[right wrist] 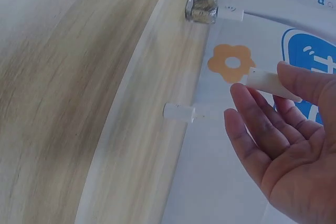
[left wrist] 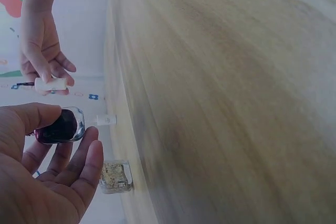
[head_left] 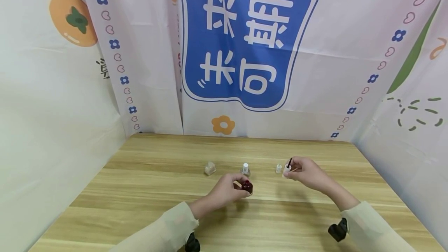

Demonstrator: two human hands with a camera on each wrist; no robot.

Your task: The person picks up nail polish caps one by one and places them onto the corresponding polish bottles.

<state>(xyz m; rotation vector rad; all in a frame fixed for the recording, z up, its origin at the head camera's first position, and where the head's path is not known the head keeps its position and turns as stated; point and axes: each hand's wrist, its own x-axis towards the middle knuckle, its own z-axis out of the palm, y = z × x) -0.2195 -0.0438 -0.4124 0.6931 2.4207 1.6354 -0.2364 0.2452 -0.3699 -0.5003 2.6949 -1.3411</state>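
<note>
In my left hand (head_left: 229, 191) I grip a small glass bottle of dark red nail polish (head_left: 247, 187), its neck uncapped and bottle tilted. The left wrist view shows the thumb on one side of the bottle (left wrist: 59, 127) and fingers beneath it. My right hand (head_left: 305, 172) pinches a white nail polish cap (right wrist: 265, 82) above the table. A dark brush (head_left: 289, 162) sticks up out of this cap. Left of the right hand, another white cap (head_left: 278, 168) stands on the table. Behind the left hand is a clear bottle with a white cap (head_left: 245, 168).
Further left on the wooden table (head_left: 147, 189) stands a small glass bottle (head_left: 210, 168) with pale contents. Gold flakes show in a bottle (right wrist: 202, 9) in the right wrist view. A printed cloth (head_left: 150, 69) hangs along the table's back edge, with cloth walls at both sides.
</note>
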